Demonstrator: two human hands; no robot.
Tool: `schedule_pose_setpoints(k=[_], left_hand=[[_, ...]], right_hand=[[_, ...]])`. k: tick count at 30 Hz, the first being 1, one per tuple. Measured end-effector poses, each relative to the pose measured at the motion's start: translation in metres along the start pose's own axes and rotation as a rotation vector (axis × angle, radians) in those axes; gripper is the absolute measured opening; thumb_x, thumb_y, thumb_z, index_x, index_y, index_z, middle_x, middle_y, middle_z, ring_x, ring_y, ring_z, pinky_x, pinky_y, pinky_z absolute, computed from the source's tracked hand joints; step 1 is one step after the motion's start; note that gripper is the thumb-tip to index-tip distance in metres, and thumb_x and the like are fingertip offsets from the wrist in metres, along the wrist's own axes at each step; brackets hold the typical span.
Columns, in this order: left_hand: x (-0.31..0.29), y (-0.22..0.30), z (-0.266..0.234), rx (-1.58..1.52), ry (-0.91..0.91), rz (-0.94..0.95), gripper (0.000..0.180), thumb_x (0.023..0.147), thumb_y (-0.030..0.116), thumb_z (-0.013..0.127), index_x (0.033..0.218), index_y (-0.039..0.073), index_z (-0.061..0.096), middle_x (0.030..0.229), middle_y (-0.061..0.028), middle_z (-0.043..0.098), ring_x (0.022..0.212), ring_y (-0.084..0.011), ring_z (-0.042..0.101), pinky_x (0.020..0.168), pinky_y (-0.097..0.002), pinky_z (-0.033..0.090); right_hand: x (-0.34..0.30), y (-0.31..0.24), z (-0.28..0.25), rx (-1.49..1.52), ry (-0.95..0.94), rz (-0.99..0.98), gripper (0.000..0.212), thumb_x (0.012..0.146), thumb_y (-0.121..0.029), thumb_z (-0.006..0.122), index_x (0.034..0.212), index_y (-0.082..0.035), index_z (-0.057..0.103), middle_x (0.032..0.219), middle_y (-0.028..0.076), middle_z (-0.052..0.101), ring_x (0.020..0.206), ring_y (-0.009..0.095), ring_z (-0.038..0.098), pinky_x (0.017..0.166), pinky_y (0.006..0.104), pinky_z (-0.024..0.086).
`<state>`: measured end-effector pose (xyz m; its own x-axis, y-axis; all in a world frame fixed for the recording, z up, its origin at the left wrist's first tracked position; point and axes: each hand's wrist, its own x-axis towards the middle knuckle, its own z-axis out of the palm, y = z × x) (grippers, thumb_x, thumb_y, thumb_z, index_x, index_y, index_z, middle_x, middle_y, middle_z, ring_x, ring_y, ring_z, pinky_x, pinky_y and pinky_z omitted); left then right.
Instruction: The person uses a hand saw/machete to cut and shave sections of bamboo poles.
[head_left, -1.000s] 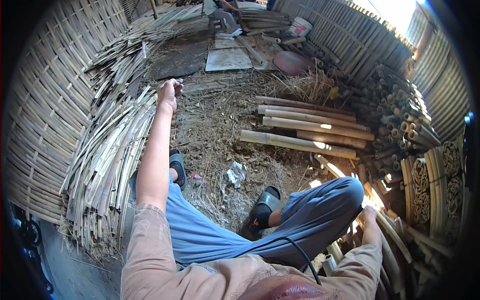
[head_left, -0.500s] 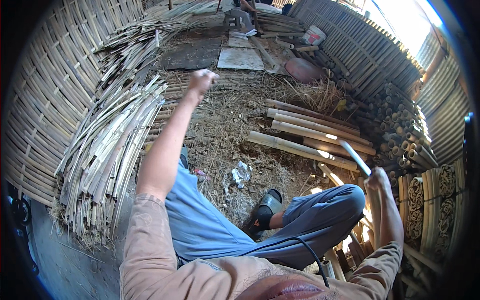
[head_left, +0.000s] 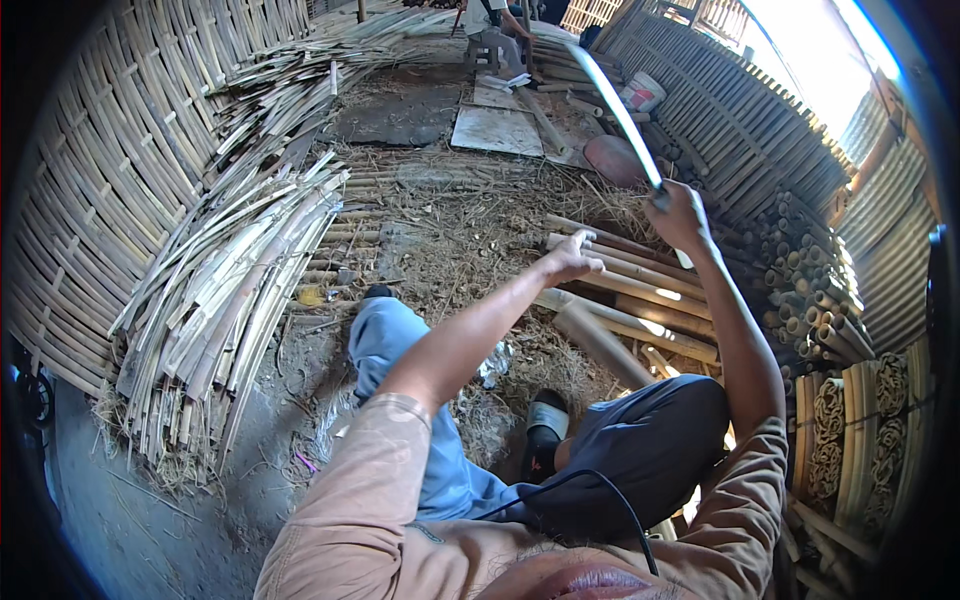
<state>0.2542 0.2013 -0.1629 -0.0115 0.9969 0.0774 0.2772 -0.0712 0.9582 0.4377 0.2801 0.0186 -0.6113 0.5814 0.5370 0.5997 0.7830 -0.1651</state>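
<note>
My right hand (head_left: 683, 215) grips the handle of a long machete (head_left: 622, 115), its pale blade pointing up and away to the left. My left hand (head_left: 570, 258) stretches out above the bamboo poles (head_left: 650, 268), fingers apart with nothing seen in them; I cannot tell whether it touches a pole. Several poles lie side by side on the ground, right of the middle. A motion-blurred piece of bamboo (head_left: 600, 345) slants between them and my bent right knee.
Split bamboo strips (head_left: 215, 310) are heaped along the woven wall on the left. Cut bamboo tubes (head_left: 815, 300) and tied bundles (head_left: 860, 425) stand at the right. Farther back are flat boards (head_left: 497, 130), a white bucket (head_left: 642, 92) and a seated person (head_left: 500, 40).
The machete has risen with my right hand from beside my right knee. My left hand has come down and to the right, its fingers now spread. A blurred bamboo piece appears near the knee.
</note>
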Motion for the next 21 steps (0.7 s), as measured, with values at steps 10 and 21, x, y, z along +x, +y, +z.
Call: schedule_pose_setpoints(k=[10, 21], left_hand=[[0.009, -0.097, -0.011, 0.774, -0.358, 0.010, 0.074, 0.071, 0.027, 0.071, 0.139, 0.001, 0.056, 0.126, -0.0259, 0.066, 0.117, -0.0391, 0.065, 0.099, -0.0448, 0.054], [-0.026, -0.262, 0.124, 0.415, -0.008, -0.206, 0.091, 0.068, 0.028, 0.078, 0.149, 0.003, 0.043, 0.146, -0.0272, 0.046, 0.139, -0.0437, 0.042, 0.119, -0.0455, 0.037]], right_hand=[[-0.013, -0.033, 0.044, 0.009, -0.581, 0.216, 0.060, 0.065, -0.023, 0.078, 0.121, -0.004, 0.069, 0.109, 0.020, 0.073, 0.102, 0.034, 0.070, 0.090, 0.0409, 0.056], [-0.046, 0.036, 0.102, -0.236, -0.973, 0.280, 0.026, 0.067, -0.019, 0.077, 0.084, 0.001, 0.074, 0.078, 0.016, 0.074, 0.072, 0.027, 0.074, 0.062, 0.0403, 0.059]])
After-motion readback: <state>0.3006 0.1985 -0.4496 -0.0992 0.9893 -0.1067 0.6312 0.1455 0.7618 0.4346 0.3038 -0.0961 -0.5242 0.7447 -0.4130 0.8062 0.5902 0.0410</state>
